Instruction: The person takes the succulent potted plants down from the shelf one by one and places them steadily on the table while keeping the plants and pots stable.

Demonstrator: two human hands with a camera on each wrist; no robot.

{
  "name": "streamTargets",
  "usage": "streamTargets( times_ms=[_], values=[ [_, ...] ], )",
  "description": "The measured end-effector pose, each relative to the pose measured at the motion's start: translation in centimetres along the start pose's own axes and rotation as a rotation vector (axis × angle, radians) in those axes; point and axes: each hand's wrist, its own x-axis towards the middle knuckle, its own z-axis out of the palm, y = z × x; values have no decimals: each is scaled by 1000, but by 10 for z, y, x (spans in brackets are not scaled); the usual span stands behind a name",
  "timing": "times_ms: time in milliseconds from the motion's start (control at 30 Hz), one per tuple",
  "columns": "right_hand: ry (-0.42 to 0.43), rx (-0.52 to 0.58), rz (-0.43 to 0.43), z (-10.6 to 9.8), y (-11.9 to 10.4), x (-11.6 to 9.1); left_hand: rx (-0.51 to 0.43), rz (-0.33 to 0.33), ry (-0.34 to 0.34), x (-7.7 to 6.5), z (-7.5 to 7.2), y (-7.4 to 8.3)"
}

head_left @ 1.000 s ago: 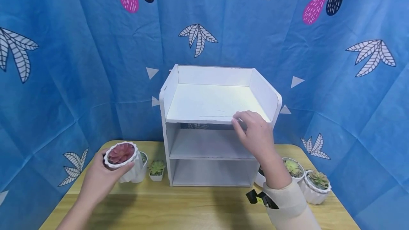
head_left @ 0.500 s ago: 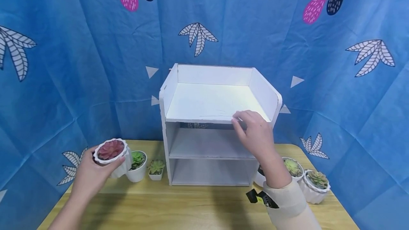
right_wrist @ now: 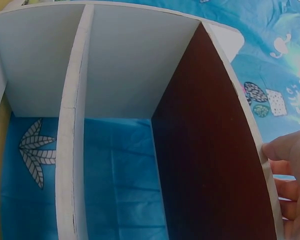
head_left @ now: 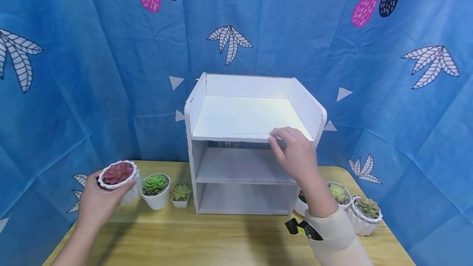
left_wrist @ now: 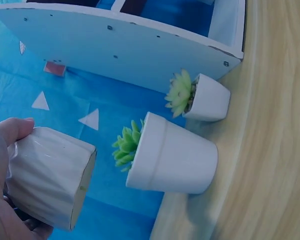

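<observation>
My left hand (head_left: 92,206) grips a potted red succulent (head_left: 117,173) by its ribbed white pot, raised over the left side of the table. In the left wrist view the tilted white pot (left_wrist: 50,177) shows its side and base, and the plant is hidden. Just right of it stands a green succulent in a smooth white pot (head_left: 156,199), then a smaller potted succulent (head_left: 181,203) beside the shelf. My right hand (head_left: 297,151) rests at the front edge of the white shelf unit (head_left: 240,114), its thumb (right_wrist: 277,149) touching the top board's edge, fingers loosely bent above it.
Several potted succulents stand right of the shelf, among them a pale green one (head_left: 338,194) and one in a ribbed pot (head_left: 366,225), partly behind my right forearm. A blue patterned cloth (head_left: 236,7) hangs behind the wooden table (head_left: 184,241).
My left hand has moved left with the potted red succulent, uncovering the green succulent it overlapped before. The right hand has stayed at the shelf edge.
</observation>
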Motion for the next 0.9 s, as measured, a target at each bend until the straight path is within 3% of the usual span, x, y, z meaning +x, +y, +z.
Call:
streamTargets(
  times_ms=[433,900],
  values=[
    [-3,-3,-1,-1,0,1,-14,-95,36,7,3,-20],
    [3,-12,-1,-1,-2,-1,6,-142,39,9,12,-39]
  ],
)
